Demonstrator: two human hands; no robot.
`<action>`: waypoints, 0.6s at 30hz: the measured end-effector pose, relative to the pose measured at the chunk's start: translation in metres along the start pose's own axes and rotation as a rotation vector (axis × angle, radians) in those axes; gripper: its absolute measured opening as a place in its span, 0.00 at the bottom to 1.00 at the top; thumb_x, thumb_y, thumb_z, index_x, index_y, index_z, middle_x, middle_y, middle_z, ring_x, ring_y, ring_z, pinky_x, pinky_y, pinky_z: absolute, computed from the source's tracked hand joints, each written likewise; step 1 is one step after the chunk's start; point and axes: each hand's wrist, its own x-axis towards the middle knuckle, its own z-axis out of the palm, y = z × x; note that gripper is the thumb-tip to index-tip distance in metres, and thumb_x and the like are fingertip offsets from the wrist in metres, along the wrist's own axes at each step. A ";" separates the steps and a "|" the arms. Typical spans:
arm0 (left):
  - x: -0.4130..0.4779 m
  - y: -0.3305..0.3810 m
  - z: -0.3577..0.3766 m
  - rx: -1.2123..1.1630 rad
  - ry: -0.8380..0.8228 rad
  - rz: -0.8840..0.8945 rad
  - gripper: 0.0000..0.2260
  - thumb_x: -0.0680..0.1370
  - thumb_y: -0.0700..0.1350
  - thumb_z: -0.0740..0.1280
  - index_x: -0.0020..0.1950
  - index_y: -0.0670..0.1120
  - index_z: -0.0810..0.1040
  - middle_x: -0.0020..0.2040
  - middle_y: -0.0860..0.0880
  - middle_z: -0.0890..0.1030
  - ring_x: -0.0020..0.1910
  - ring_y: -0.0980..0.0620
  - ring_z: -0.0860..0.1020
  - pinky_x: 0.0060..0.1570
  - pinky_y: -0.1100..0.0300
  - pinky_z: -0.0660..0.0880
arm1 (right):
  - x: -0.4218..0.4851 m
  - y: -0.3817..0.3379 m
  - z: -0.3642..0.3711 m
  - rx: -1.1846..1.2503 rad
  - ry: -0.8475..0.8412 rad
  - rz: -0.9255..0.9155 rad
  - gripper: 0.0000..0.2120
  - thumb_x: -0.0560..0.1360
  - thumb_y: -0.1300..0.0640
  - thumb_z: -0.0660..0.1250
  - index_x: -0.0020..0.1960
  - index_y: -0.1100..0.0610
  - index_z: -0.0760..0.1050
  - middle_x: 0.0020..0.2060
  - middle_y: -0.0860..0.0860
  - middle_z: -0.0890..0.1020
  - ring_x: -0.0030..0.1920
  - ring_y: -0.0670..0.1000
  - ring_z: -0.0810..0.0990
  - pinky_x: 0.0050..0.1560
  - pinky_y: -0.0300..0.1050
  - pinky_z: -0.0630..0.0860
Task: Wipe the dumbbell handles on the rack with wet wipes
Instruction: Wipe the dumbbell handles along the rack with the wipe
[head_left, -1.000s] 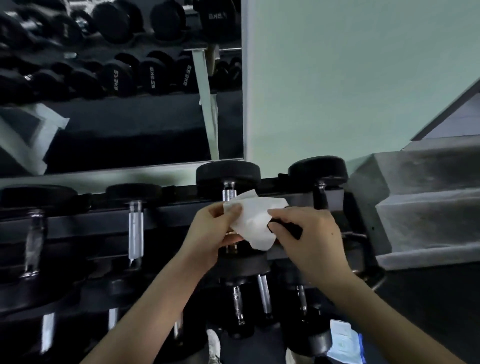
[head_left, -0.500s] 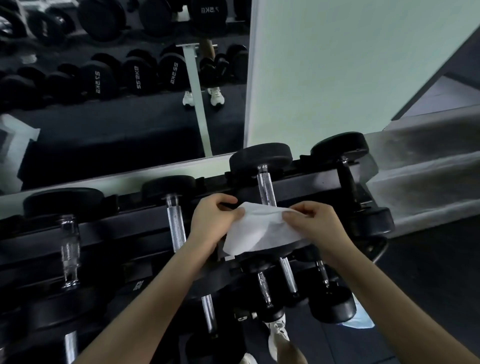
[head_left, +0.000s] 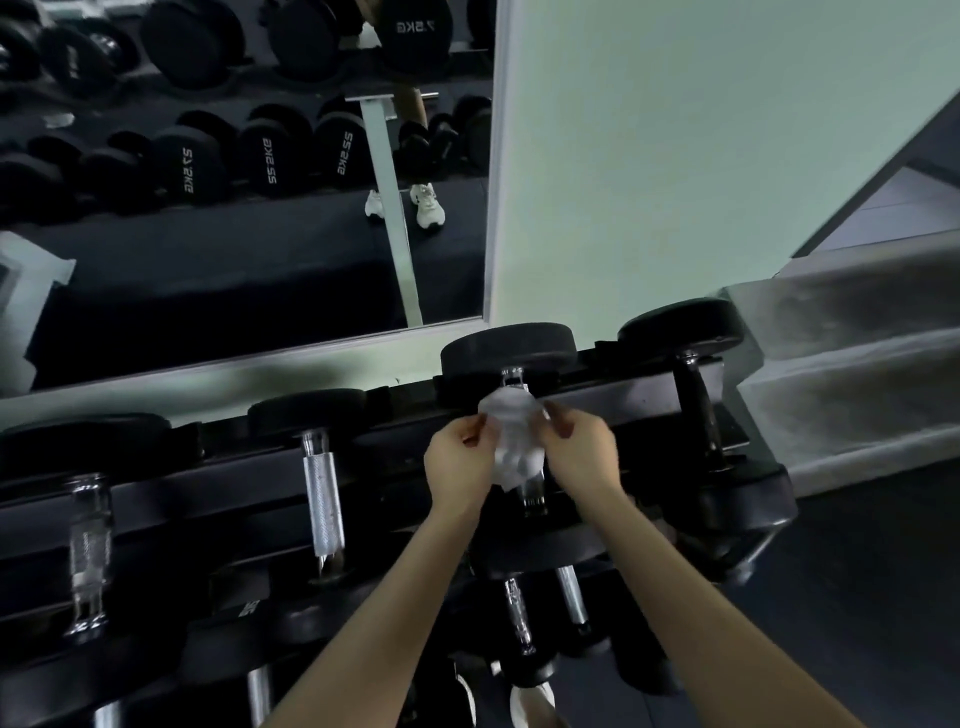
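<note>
1. Far left on the rack (head_left: 613, 387), a chrome handle (head_left: 91, 540) sits bare, and just beside it a knurled handle (head_left: 322, 501), with no cloth on either.
2. The left hand (head_left: 457, 467) has its fingers curled, pinching the left edge of the wet wipe (head_left: 511, 441).
3. Centre stage — the wipe drapes over the target handle (head_left: 532, 493), with chrome showing above and below the cloth. The handle's long axis runs away from the person, front to back across the rack, so the stroke likely travels along that line.
4. The right hand (head_left: 582, 460) pinches the wipe's right edge. The two hands flank the handle, one each side, about equally close.
5. Furthest right, a dark-handled dumbbell (head_left: 696, 415) waits — nearer the right hand than the left.
</note>
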 end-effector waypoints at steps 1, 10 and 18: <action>0.001 0.000 0.006 -0.055 -0.017 -0.032 0.08 0.77 0.45 0.67 0.38 0.49 0.80 0.38 0.47 0.83 0.43 0.49 0.81 0.44 0.55 0.77 | 0.003 0.000 0.008 0.030 -0.030 0.017 0.12 0.76 0.51 0.64 0.46 0.58 0.80 0.42 0.58 0.84 0.46 0.59 0.82 0.44 0.48 0.76; 0.013 0.031 0.029 -0.576 0.008 -0.425 0.05 0.77 0.38 0.66 0.40 0.43 0.78 0.38 0.46 0.80 0.37 0.52 0.78 0.51 0.55 0.77 | 0.034 -0.006 0.024 0.465 -0.025 0.171 0.05 0.73 0.58 0.70 0.39 0.54 0.82 0.38 0.52 0.85 0.43 0.51 0.84 0.52 0.50 0.80; 0.022 0.033 0.032 -0.470 0.062 -0.369 0.08 0.77 0.38 0.66 0.38 0.41 0.77 0.34 0.44 0.78 0.33 0.48 0.76 0.35 0.62 0.72 | 0.038 -0.012 0.024 0.538 0.013 0.249 0.06 0.72 0.63 0.68 0.39 0.58 0.83 0.36 0.52 0.85 0.39 0.50 0.83 0.38 0.40 0.78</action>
